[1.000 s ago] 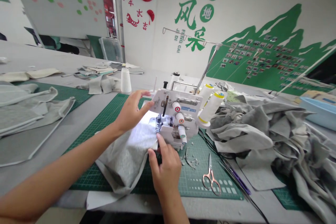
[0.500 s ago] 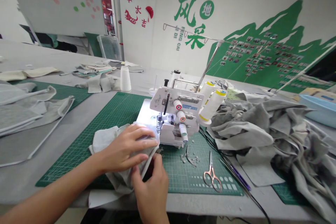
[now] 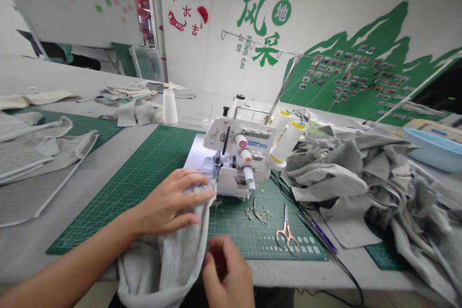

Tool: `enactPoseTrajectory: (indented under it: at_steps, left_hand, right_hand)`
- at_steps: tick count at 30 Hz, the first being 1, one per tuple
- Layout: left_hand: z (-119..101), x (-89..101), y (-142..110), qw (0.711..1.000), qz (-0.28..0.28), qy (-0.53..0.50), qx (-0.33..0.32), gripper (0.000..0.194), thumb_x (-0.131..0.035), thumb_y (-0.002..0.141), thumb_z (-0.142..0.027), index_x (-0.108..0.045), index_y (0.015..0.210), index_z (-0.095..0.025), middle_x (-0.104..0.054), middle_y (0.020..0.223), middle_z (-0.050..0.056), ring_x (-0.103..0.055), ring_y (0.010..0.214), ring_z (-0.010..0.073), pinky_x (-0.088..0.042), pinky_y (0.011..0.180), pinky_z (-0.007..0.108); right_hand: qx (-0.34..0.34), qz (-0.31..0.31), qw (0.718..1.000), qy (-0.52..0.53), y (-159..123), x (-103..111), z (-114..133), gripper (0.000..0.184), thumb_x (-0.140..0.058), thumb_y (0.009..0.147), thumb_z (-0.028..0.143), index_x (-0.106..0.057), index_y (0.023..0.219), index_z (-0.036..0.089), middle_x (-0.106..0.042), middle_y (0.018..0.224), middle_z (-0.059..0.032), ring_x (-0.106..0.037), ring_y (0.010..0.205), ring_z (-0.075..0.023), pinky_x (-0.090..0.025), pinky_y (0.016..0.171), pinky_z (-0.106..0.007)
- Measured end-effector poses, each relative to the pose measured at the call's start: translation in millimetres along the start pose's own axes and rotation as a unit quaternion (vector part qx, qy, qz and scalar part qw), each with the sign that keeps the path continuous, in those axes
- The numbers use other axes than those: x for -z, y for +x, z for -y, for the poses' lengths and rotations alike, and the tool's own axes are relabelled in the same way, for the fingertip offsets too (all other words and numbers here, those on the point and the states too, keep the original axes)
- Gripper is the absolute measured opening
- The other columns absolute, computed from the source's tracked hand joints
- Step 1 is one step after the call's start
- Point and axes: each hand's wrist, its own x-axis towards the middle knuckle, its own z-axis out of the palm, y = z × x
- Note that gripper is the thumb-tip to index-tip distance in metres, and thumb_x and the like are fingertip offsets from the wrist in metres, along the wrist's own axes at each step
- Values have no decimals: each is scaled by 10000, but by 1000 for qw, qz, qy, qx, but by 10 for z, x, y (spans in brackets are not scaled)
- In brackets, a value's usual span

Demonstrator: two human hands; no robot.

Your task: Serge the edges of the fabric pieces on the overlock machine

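My left hand (image 3: 173,202) lies flat with fingers spread on a piece of grey fabric (image 3: 166,260), just in front of the needle area of a white overlock sewing machine (image 3: 236,154). The fabric's upper end is at the lit presser foot (image 3: 216,163); its lower part hangs in a loose fold over the table's front edge. Beside the fabric's right edge is my right hand (image 3: 229,269), its fingers curled and thumb near the index finger. Whether the fabric edge is between those fingertips is hidden.
Copper-handled scissors (image 3: 288,236) and grey trimmings (image 3: 258,211) lie on the green cutting mat (image 3: 144,168). Tweezers and a purple-handled tool (image 3: 325,236) rest beside a black cable. Piled grey fabric (image 3: 346,173) is right, cut pieces (image 3: 46,154) left, a white thread cone (image 3: 169,107) behind.
My right hand has moved down and right along the fabric edge, towards the table front. The fabric, bunched before, now hangs longer and straighter. My left hand stays on it. The view has shifted slightly.
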Motion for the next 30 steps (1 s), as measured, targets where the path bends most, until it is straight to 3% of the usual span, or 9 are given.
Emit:
enactPoseTrajectory:
  at_steps: [2,4,7,10,16,23,25,27,30]
  left_hand:
    - [-5,-3,-15,1000,2,-4,-8,539,-346,1005,-615,-550,1396,-304,-527,1378,93,-440,1280,301,-340,1075,441]
    - [-11,-4,-32,1000,0,-16,-12,565,-303,1003,-638,-550,1397,-317,-518,1390,90,-432,1292,304,-341,1077,448]
    - [-12,-13,-50,999,-11,-39,-10,618,-249,987,-684,-562,1386,-330,-521,1388,86,-436,1291,303,-350,1078,451]
    - [-4,-34,-55,999,-15,-46,-6,640,-255,970,-711,-560,1391,-337,-519,1393,83,-434,1292,305,-345,1086,455]
    - [-8,-50,-37,999,-27,-33,-13,603,-293,982,-685,-550,1393,-327,-532,1378,84,-437,1280,296,-337,1084,451]
    - [-13,-58,-47,999,-33,-35,-9,611,-298,977,-691,-577,1367,-313,-545,1367,91,-454,1260,293,-353,1071,445]
    - [-1,-71,-57,999,-34,-38,-8,618,-296,971,-701,-573,1375,-324,-547,1370,88,-455,1263,298,-353,1078,453]
    - [8,-78,-63,999,-33,-42,-5,621,-300,966,-707,-572,1380,-333,-545,1379,84,-451,1271,304,-350,1086,461]
    - [5,-73,-62,998,-30,-46,0,614,-318,962,-708,-575,1378,-337,-547,1381,84,-456,1270,304,-354,1086,463]
  right_hand:
    - [79,-64,992,-80,172,51,133,133,-616,817,269,-668,930,224,-673,778,-24,-632,665,-202,-474,611,-280]
    - [124,-86,977,-153,339,21,266,179,-675,801,310,-638,953,224,-664,810,-25,-644,701,-220,-468,615,-292]
    - [131,-89,956,-248,521,-123,380,225,-734,780,373,-605,882,219,-660,784,-25,-645,691,-241,-425,605,-308]
    - [116,-87,946,-291,607,-221,367,136,-641,842,308,-566,764,225,-641,700,-11,-620,612,-226,-359,568,-303]
    - [132,-112,968,-184,562,-116,282,126,-485,875,205,-605,908,224,-674,772,-5,-645,686,-204,-420,641,-287]
    - [94,-70,993,-7,510,-170,271,93,-480,851,220,-563,810,218,-591,740,16,-578,666,-169,-453,611,-250]
    - [79,-68,995,-2,525,-213,257,67,-580,810,252,-544,764,219,-564,709,29,-549,653,-165,-441,603,-247]
    - [65,-88,994,-22,549,-236,239,209,-686,773,294,-501,703,225,-518,658,50,-504,613,-151,-408,577,-240]
    - [51,-103,993,-25,568,-217,211,202,-669,839,336,-530,749,220,-526,638,57,-504,583,-144,-392,566,-237]
